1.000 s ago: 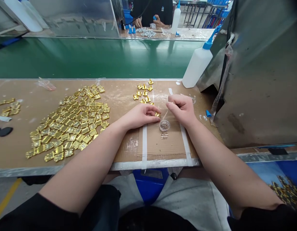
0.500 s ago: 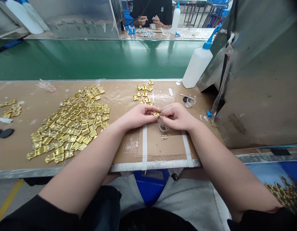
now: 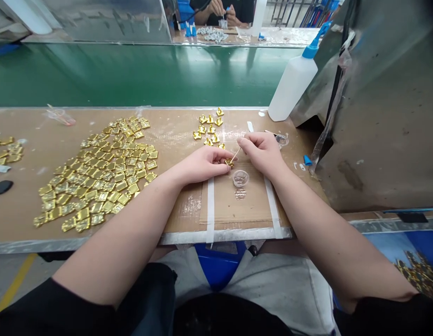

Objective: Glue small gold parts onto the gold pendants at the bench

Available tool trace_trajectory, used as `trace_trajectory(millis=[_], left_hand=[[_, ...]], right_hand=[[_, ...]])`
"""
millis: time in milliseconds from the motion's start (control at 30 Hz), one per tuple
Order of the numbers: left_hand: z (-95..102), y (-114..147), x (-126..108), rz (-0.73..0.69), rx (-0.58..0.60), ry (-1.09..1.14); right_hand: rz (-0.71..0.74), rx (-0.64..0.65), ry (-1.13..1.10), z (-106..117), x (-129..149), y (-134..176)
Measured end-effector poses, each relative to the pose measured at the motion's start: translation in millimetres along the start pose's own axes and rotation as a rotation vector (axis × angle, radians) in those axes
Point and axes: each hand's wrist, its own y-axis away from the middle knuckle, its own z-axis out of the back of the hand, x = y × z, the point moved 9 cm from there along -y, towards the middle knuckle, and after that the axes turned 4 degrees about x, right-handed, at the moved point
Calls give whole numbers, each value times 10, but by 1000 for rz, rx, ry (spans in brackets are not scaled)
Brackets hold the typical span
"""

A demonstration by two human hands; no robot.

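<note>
Plastic cup, contents indistinct

"Bright enough over here?"
"Plenty, and evenly. I see pale glare on the green surface, upper centre."
"And the gold pieces?"
"Glinting, left of centre, fairly crisp."
"The edges?"
"Stretched and leaning, wide-angle fashion. The extreme upper-right corner darkens, the golden heap at lower right looks smeared, and the black sleeves lose detail."
</note>
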Motion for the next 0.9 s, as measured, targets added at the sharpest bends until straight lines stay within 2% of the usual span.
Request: trace_trajectory(millis=[900], left_hand=[[-15, 9, -61, -38, 20, -25]], right_hand=[[70, 12, 89, -28, 59, 14]])
